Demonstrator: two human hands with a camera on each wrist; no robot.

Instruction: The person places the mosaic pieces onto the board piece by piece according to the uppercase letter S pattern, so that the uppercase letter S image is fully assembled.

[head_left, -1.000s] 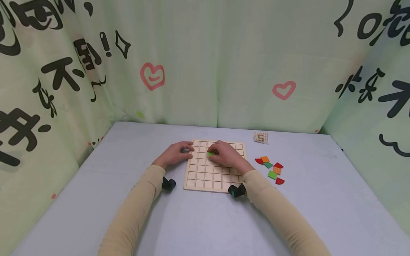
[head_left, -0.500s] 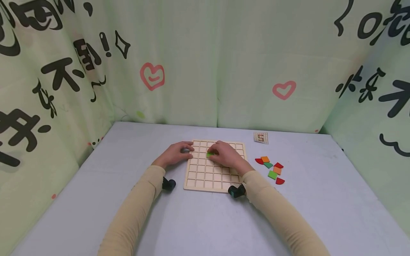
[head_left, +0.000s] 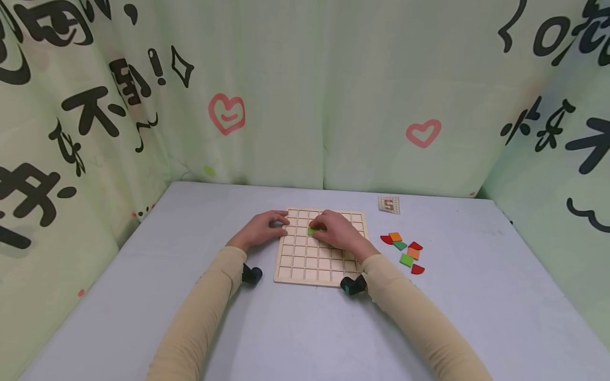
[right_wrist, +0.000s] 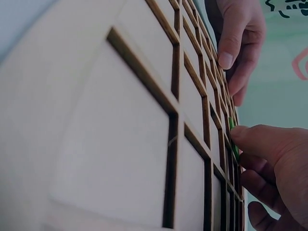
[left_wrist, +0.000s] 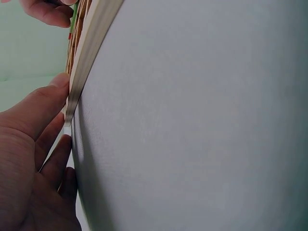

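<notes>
On the bench [head_left: 295,328], head view: wooden grid board [head_left: 298,261] lying flat, centre; the cells in sight mostly bare.
Right hand [head_left: 335,231], head view: over the board's far half; grip drawn in at a light green tile [head_left: 311,231], partly covered by the fingers.
Left hand [head_left: 261,228], head view: at the board's left edge, thumb and fingers well parted.
Loose pieces, head view: right of the board, a scatter of orange tiles [head_left: 395,236], red pieces [head_left: 417,270], a darker green piece [head_left: 400,246] and a light green square [head_left: 406,260]; printed card [head_left: 388,205] beyond them.
Change, head view: very little over the last second. Both hands keep their places; the green tile shows slightly clearer of the fingertips. Judged as fine adjustment at one cell, not carrying.
Board edge, left wrist view: left thumb touches it, other fingers loosely bent alongside; grip slack, no firm hold seen. Probably steadying. Red sliver [left_wrist: 70,36] on the board near the green, perhaps another piece.
Green tile, right wrist view: pinched between right thumb and fingertip, grip nearly closed, low against the grid. Cannot tell whether it is fully seated.
</notes>
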